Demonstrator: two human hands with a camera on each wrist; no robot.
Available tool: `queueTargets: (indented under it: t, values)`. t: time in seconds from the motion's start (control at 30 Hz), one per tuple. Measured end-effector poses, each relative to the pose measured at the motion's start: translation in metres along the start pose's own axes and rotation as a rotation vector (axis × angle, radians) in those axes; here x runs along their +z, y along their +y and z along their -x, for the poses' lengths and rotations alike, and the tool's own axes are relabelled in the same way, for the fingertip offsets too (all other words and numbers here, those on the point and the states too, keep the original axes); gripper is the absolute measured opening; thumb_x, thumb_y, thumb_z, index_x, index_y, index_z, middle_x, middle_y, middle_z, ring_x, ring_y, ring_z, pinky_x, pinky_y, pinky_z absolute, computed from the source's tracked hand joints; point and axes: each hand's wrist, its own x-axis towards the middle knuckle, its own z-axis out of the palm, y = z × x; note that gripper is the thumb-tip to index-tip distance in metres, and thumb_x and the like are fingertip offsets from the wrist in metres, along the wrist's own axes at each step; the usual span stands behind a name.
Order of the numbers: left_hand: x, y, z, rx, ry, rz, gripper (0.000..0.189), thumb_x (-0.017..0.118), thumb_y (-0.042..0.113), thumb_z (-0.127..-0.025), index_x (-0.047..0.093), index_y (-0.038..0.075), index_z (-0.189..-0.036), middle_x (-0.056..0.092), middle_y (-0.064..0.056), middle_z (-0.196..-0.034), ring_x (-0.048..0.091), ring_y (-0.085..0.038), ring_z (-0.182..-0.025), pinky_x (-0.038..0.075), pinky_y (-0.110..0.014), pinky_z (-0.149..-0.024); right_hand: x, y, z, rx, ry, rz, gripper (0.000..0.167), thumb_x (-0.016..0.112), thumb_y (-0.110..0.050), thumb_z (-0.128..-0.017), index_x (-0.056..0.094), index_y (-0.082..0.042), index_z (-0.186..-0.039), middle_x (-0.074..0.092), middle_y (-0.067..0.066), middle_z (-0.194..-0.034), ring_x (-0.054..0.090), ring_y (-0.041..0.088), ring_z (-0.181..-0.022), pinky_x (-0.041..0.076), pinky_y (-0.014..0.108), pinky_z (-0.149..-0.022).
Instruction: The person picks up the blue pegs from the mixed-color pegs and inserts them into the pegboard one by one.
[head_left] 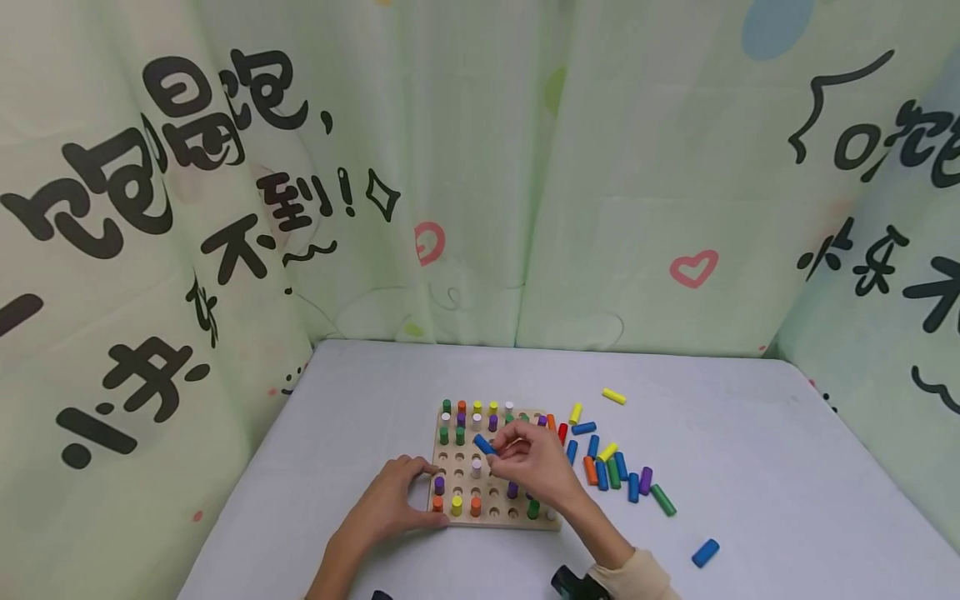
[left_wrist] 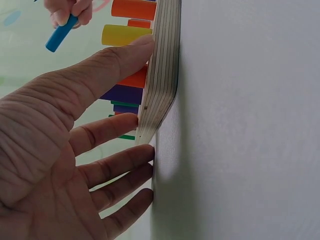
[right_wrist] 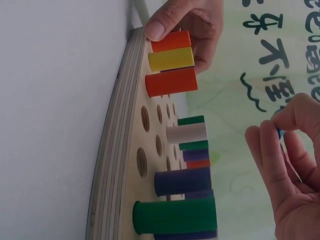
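Note:
My right hand pinches a blue peg between thumb and fingertips, above the middle of a wooden pegboard. In the left wrist view the blue peg hangs tilted from those fingers; in the right wrist view the fingers mostly hide it. My left hand rests at the board's near left corner. Its thumb touches the board's edge beside a yellow peg, and the other fingers are extended and spread along the side. Colored pegs stand in several holes; other holes are bare.
Loose pegs lie scattered right of the board, among them a purple peg and a green peg. A blue peg lies apart at the near right, a yellow peg at the back. A printed curtain hangs behind the table.

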Motion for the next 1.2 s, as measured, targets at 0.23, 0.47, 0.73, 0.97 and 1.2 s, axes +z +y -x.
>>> queueTargets:
  t: [0.23, 0.47, 0.73, 0.97, 1.2]
  values:
    - [-0.001, 0.002, 0.000, -0.004, 0.001, -0.002, 0.065, 0.095, 0.043, -0.069, 0.067, 0.016, -0.120, 0.063, -0.007, -0.120, 0.056, -0.032, -0.117, 0.048, -0.058, -0.105, 0.007, -0.002, -0.004, -0.012, -0.014, -0.005, 0.016, 0.078, -0.001, -0.085, 0.066, -0.002, -0.094, 0.069, 0.007, -0.090, 0.068, 0.014, -0.076, 0.059, 0.017, -0.074]
    - [-0.003, 0.001, 0.001, 0.009, 0.000, 0.010, 0.064, 0.094, 0.043, -0.069, 0.067, 0.015, -0.121, 0.063, -0.008, -0.122, 0.055, -0.033, -0.118, 0.048, -0.058, -0.105, 0.014, 0.001, -0.009, -0.025, -0.020, 0.067, 0.013, 0.078, 0.000, -0.085, 0.067, -0.004, -0.091, 0.069, 0.005, -0.088, 0.068, 0.012, -0.077, 0.058, 0.016, -0.074]
    - [-0.002, -0.001, 0.002, 0.048, 0.006, 0.023, 0.064, 0.094, 0.042, -0.070, 0.067, 0.014, -0.120, 0.062, -0.009, -0.121, 0.056, -0.034, -0.117, 0.048, -0.059, -0.104, 0.020, 0.002, -0.014, -0.001, -0.077, 0.076, 0.016, 0.077, -0.001, -0.086, 0.067, -0.004, -0.098, 0.066, 0.003, -0.090, 0.062, 0.014, -0.079, 0.055, 0.015, -0.074]
    - [-0.001, -0.002, 0.003, 0.046, -0.005, 0.031, 0.064, 0.094, 0.042, -0.071, 0.067, 0.014, -0.121, 0.062, -0.008, -0.121, 0.056, -0.033, -0.117, 0.047, -0.058, -0.104, 0.025, 0.004, -0.018, -0.038, -0.077, 0.119, 0.014, 0.075, -0.001, -0.088, 0.067, -0.007, -0.098, 0.066, 0.002, -0.094, 0.061, 0.013, -0.081, 0.055, 0.015, -0.076]
    - [-0.002, -0.001, 0.001, 0.016, -0.016, 0.022, 0.064, 0.093, 0.043, -0.071, 0.067, 0.015, -0.122, 0.062, -0.009, -0.122, 0.055, -0.033, -0.119, 0.047, -0.058, -0.105, 0.029, 0.006, -0.024, -0.051, -0.069, 0.163, 0.016, 0.074, 0.000, -0.088, 0.067, -0.008, -0.100, 0.064, 0.000, -0.094, 0.057, 0.013, -0.081, 0.052, 0.015, -0.074]
